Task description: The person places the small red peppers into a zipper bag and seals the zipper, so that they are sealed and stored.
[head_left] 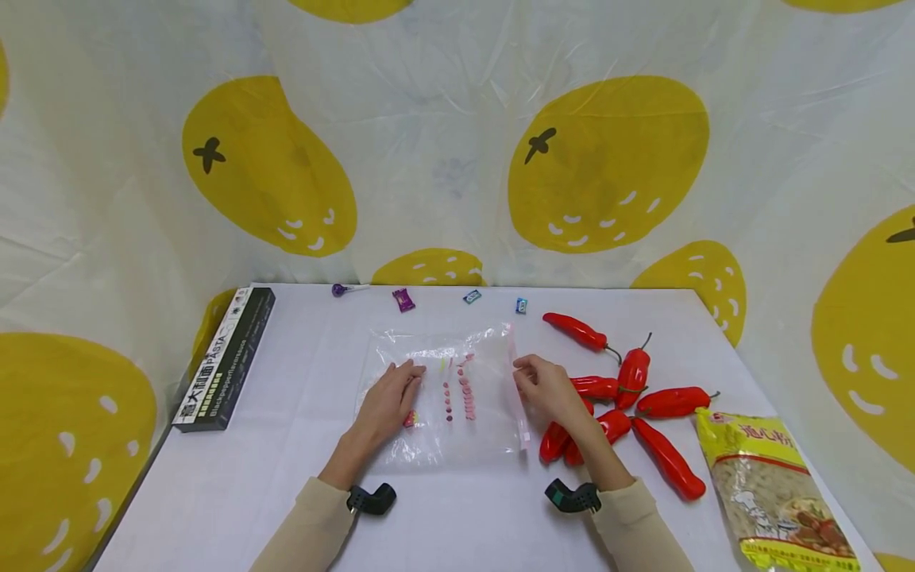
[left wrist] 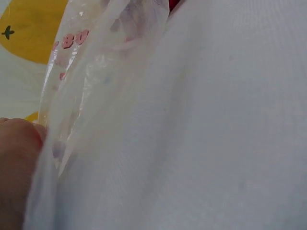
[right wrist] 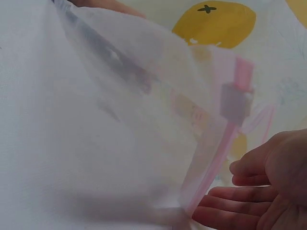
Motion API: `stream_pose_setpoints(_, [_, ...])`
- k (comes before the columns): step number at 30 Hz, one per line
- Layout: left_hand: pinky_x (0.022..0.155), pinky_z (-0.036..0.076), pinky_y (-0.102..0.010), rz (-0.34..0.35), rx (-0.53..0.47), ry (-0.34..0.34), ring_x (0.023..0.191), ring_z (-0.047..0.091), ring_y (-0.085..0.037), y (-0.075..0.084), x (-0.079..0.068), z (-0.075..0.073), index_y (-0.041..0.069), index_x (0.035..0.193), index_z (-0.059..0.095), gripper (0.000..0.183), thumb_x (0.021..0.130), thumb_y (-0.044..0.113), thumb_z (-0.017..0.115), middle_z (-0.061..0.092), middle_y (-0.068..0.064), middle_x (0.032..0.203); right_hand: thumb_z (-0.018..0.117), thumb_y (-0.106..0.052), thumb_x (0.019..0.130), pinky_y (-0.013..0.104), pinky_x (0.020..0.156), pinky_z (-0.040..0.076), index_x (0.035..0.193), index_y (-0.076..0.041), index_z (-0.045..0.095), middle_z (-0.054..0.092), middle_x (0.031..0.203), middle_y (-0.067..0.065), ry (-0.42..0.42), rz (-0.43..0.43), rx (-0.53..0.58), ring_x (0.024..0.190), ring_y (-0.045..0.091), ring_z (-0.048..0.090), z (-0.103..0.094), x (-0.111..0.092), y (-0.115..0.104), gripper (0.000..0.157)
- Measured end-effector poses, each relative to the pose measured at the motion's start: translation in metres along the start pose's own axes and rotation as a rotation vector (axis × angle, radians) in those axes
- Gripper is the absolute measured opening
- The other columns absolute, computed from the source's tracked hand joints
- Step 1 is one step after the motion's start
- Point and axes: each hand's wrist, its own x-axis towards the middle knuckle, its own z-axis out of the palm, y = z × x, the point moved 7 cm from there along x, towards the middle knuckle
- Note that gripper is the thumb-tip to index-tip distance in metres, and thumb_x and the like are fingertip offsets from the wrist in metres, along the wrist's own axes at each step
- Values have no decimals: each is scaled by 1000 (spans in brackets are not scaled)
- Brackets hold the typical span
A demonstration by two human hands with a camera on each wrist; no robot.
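Observation:
A clear zip bag [head_left: 493, 445] with pink printing lies on the white table between the two hands. My left hand [head_left: 386, 401] rests on its left part, with a small red-and-yellow patch [head_left: 410, 419] showing beside the palm. Just part of that hand [left wrist: 19, 163] appears in the left wrist view, next to the raised plastic. At the bag's pink zip edge [head_left: 516, 381] is my right hand [head_left: 543, 385]. The right wrist view shows its fingertips touching the edge's lower end, thumb apart from the fingers. Higher on that edge sits a blurred slider [right wrist: 235, 103].
Several red peppers [head_left: 672, 461] lie beside the right hand. A macaroni packet [head_left: 772, 485] is at far right; a black pasta box [head_left: 229, 357] at left. Along the back are a lollipop [head_left: 339, 291], a purple wrapped candy [head_left: 403, 299] and two blue candies [head_left: 472, 296].

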Motion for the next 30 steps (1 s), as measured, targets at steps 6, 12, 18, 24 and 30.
stream_pose_setpoints(6, [107,41,-38,-50,-60,6,114,59,-18,-5,2,-2,19,115,55,22,100,27,41,64,2,115,59,-24,91,30,78,58,125,-14,56,65,113,4,-18,-13,-15,93,17,62,3,-1,0,36])
stream_pose_setpoints(12, [98,48,-37,-75,-88,-6,114,59,-16,-8,3,-3,19,116,54,22,100,28,41,62,3,116,59,-23,90,31,80,58,124,-14,56,65,115,4,-21,-40,-20,96,18,63,3,0,-2,35])
stream_pose_setpoints(18, [99,48,-36,-86,-92,-13,115,59,-17,-8,3,-2,19,115,54,21,100,27,41,62,3,118,61,-27,90,32,80,58,126,-17,54,64,118,3,-34,-29,-43,101,19,63,3,-1,-2,38])
stream_pose_setpoints(24, [99,48,-37,-101,-105,-13,115,59,-17,-7,1,-1,19,115,54,21,100,27,42,63,3,117,63,-29,89,35,82,57,128,-15,53,62,121,5,-3,-76,-42,104,22,63,-7,-2,-4,43])
stream_pose_setpoints(30, [98,48,-37,-99,-112,-4,114,59,-17,-7,0,0,20,116,55,22,100,29,42,62,4,117,68,-31,85,38,81,57,128,-14,52,59,124,10,48,-124,-80,103,25,63,-25,2,-5,49])
